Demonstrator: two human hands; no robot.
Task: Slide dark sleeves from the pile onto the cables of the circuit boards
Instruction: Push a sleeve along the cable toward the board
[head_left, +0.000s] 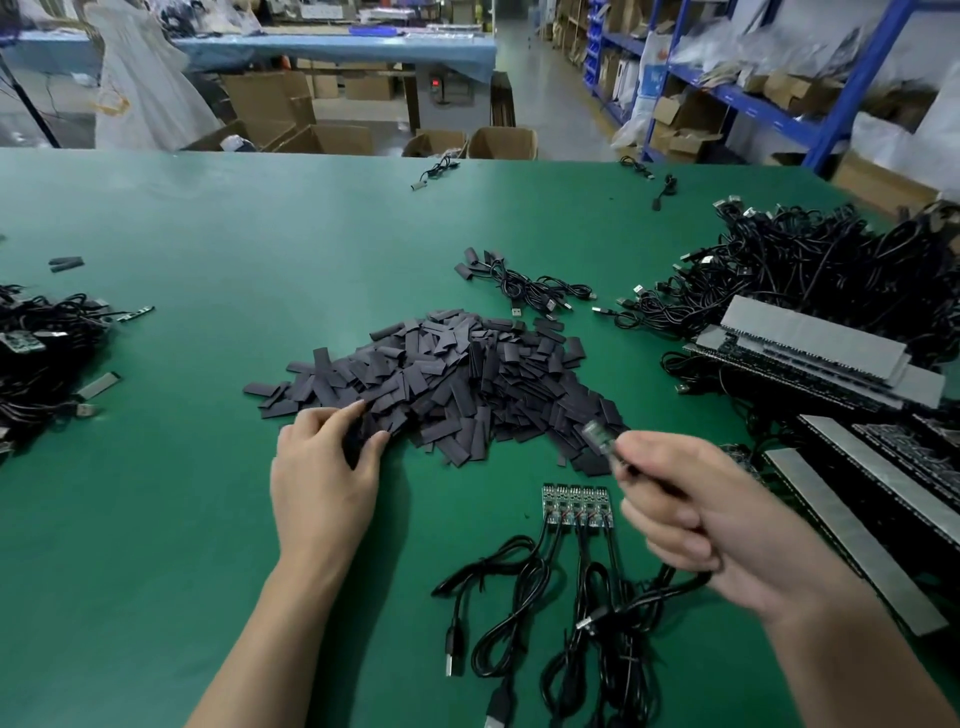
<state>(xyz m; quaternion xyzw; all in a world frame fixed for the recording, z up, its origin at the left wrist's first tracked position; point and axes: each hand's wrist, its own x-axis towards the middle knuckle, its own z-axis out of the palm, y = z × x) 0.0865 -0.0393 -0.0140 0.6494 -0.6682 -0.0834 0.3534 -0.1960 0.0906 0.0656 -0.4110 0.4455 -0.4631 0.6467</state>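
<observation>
Pile (457, 384) of dark sleeves sits mid-table (208, 234), just far of your hands. Left hand (324, 467) works the pile's near left edge, thumb and forefinger curled together on what looks like a sleeve (355, 441); shadow hides whether it's one or two. Right hand (691, 525) is raised near the pile's right edge, pinching a plug (597, 436), blurred. Its cable runs out under the palm, down into the cables (571, 623) near you. Boards (575, 503), a short joined strip, lie flat between your hands, near side of the pile.

Step in hand, by my reading: take one sleeve, thread it over the plug.

- Rub thumb against finger to shed any second sleeve before you lift.
- Sleeves look pressed flat. Squeeze the long edges so the mouth pops open.
- Leave the plug tip proud of your fingertips, and match its flat face to the sleeve's flat.
- Once the plug is through, regrip the cable behind it and run the sleeve toward the board.
- Keep slack in the cable, or the strip will likely drag and twist.
</observation>
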